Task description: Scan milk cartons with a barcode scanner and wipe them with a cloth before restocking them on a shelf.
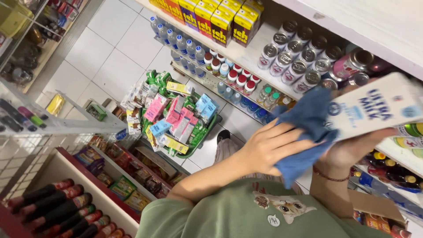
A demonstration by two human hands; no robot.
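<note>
My right hand (352,150) holds a white milk carton with blue print (379,108) at the right, tilted, in front of a shelf of cans. A thin red bracelet circles that wrist. My left hand (273,147) presses a blue cloth (308,128) against the carton's left end; the cloth hangs down between both hands. My green shirt with a cat picture fills the bottom of the view.
The shelf (246,55) on the right carries silver cans (299,57), yellow cartons (211,17) and small bottles (238,77). A green basket of boxed goods (176,117) stands on the white tiled floor. Dark sauce bottles (57,207) line a lower-left shelf.
</note>
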